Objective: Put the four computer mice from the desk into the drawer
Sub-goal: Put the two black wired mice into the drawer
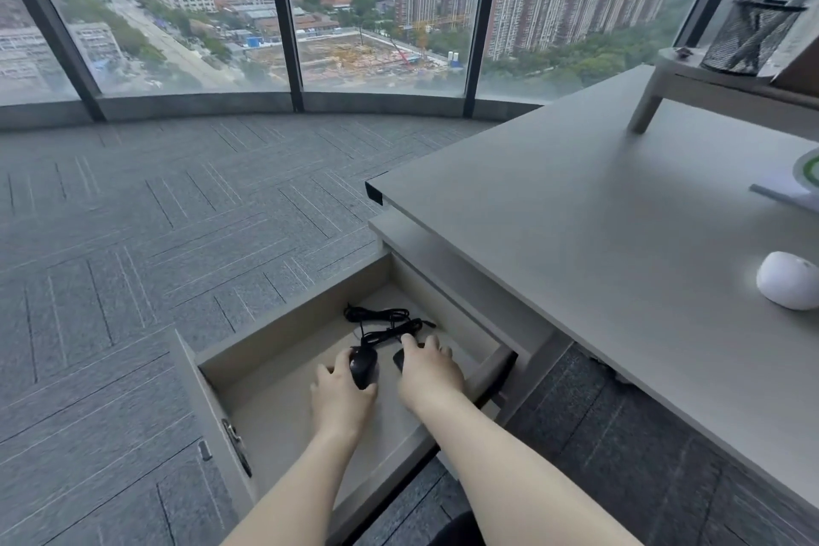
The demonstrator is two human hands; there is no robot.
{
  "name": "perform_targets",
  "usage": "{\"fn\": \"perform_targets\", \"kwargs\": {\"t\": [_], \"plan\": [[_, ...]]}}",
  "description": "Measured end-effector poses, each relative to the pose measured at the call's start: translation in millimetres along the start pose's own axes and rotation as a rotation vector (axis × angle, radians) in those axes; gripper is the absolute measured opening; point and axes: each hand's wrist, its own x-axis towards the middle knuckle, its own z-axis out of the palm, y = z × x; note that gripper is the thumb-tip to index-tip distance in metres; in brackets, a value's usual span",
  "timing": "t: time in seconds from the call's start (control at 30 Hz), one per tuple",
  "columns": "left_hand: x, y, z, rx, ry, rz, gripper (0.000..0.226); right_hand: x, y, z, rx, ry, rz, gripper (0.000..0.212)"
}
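head view. we look down into the open drawer, pulled out from under the grey desk. our left hand is inside the drawer, its fingers wrapped around a black wired mouse that lies at the drawer floor; the grip is closed on the mouse body. our right hand is just beside it, palm down over a second black mouse, of which only the left edge shows past the fingers; we cannot tell whether this hand grips the mouse or merely rests on it. the black cables of the mice lie in loose loops on the drawer floor, just beyond both hands, toward the back wall. a white mouse sits on the desk top at the right edge of view, well apart from the drawer. farther back on the desk a small riser shelf carries a black mesh pen holder. grey carpet and tall windows fill the rest.
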Motion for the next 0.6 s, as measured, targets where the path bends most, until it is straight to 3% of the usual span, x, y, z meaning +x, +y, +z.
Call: {"fn": "perform_targets", "kwargs": {"t": [0.13,0.23,0.33,0.47,0.6], "plan": [[1.9,1.8,-2.6,0.029,-0.027,-0.003,0.055,3.8,-1.1,8.3,-0.054,-0.051,0.022,0.058],[-3.8,18.1,-19.6,-0.048,0.019,0.034,0.047,-7.2,1.0,-5.1,0.013,0.029,-0.017,0.046],[-16.9,58.4,-40.6,-0.186,0.132,0.218,0.039,-35.8,10.6,-39.7,0.225,0.235,-0.094,0.038],[-57.3,140.9,-53.9,-0.364,0.222,0.511,0.030,-93.4,56.2,-100.8,0.469,0.628,-0.199,0.034],[-118.4,225.7,-30.5,-0.444,0.118,0.735,0.027,-155.2,143.7,-157.0,0.492,0.970,-0.121,0.029]]}}
